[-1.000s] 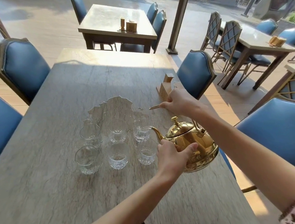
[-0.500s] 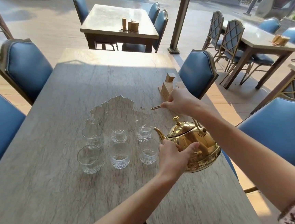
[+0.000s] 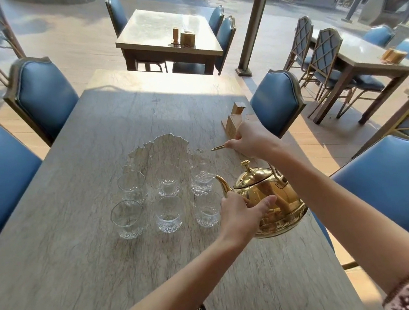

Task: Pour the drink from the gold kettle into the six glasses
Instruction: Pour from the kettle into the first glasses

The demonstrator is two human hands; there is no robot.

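Note:
A shiny gold kettle (image 3: 280, 201) is near the table's right edge, with its curved spout pointing left. The spout tip is beside the back-right glass (image 3: 202, 179). My right hand (image 3: 251, 139) is above the lid, closed on the kettle's raised handle, and a gold end of the handle pokes out to the left. My left hand (image 3: 240, 211) grips the kettle's side at the base of the spout. Six clear glasses stand in two rows of three, from the front-left glass (image 3: 127, 221) to the front-right glass (image 3: 207, 212). I see no drink in them.
The grey marble table (image 3: 84, 264) has a bright reflection patch behind the glasses. A wooden napkin holder (image 3: 233, 124) stands by the right edge, just beyond my right hand. Blue padded chairs (image 3: 276, 101) flank both sides. More tables stand beyond.
Only the view has shifted slightly. Both hands and the kettle keep the same place next to the glasses.

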